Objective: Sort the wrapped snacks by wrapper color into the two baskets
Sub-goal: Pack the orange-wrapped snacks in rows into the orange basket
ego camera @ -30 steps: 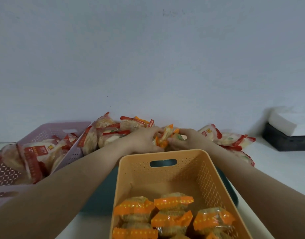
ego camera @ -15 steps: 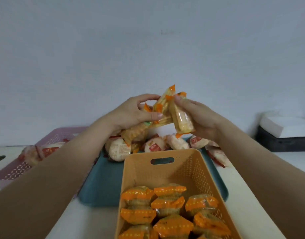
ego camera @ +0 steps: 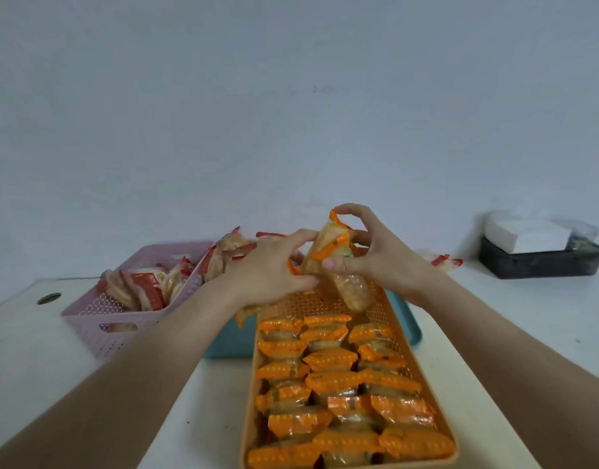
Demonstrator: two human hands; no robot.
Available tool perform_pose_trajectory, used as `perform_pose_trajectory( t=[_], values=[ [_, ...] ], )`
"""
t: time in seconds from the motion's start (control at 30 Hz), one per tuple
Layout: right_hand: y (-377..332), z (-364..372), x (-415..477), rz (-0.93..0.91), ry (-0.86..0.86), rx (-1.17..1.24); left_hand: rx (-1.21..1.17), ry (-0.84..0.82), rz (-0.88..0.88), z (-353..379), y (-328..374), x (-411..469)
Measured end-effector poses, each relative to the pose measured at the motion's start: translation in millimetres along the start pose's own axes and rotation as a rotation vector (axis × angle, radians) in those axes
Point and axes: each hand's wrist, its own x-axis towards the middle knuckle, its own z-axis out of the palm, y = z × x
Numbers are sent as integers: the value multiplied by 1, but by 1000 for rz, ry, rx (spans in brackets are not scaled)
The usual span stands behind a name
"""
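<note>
My left hand (ego camera: 271,272) and my right hand (ego camera: 376,255) together hold a bunch of orange-wrapped snacks (ego camera: 332,262) just above the far end of the orange basket (ego camera: 448,431). That basket is long and holds several orange-wrapped snacks (ego camera: 328,384) in rows. A pink basket (ego camera: 98,319) at the left holds several red-wrapped snacks (ego camera: 146,287). More red-wrapped snacks (ego camera: 223,255) lie piled on the teal tray (ego camera: 406,319) behind my hands, partly hidden by them.
A black tray (ego camera: 541,264) with white paper stands at the far right on the white table (ego camera: 37,360). A round hole (ego camera: 49,298) is in the table at the left. A plain wall rises right behind the table.
Both hands gripped orange-wrapped snacks in the pile, lifted them high, and have now lowered them toward me, over the far end of the orange basket.
</note>
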Motion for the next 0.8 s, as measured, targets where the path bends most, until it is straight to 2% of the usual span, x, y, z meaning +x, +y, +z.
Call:
perform_pose_trajectory(
  t=[0.1,0.17,0.27,0.33,0.37,0.47,0.57,0.7,0.73,0.8],
  values=[
    [2,0,-8,-42,27,-71,68,-18,-1,-1,7,0],
    [0,-3,-10,-63,113,-68,62,50,-30,-5,16,2],
    [-1,-7,-9,-63,190,-32,-176,309,-65,-7,21,5],
    [0,-5,-10,-55,173,-55,-359,505,-73,-4,20,3],
    [1,-4,-10,-56,165,-82,-433,548,-74,-2,21,0],
    [6,-4,-10,-61,165,-144,-559,445,-135,6,20,-9],
    [6,-3,-10,-76,91,-194,-329,264,-120,11,5,-22],
    [2,-1,-10,-93,-50,-419,64,-22,-159,9,-4,-37],
    [1,0,-9,-87,-83,-446,102,-51,-166,7,-4,-38],
    [-1,2,-10,-74,-150,-465,52,19,-144,3,-1,-37]
  ],
)
